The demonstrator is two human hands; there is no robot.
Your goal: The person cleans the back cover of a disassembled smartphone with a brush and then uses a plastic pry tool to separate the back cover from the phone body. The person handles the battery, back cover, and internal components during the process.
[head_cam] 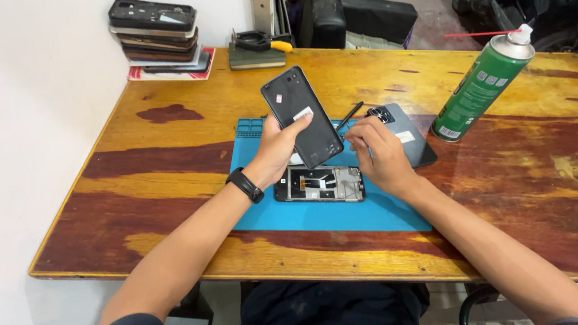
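Over the blue work mat (320,215), my left hand (279,142) grips a dark phone back cover (301,115), tilted up off the table. My right hand (379,154) is pinched around a thin black tool (350,116) beside the cover's lower edge. Below them an opened phone frame (319,184) lies flat on the mat.

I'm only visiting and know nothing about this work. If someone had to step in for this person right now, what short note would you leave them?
Left hand: holds a dark phone up, tilted, its back to the camera.
Right hand: grips a thin black tool at the phone's lower edge.
On the blue mat: an opened phone frame under the hands; another phone, camera side up, behind the right hand.
Nearby: green spray can at right, stack of phones far left.
Done: one frame lies open. Left: the held phone looks closed; I cannot tell how far it is pried.
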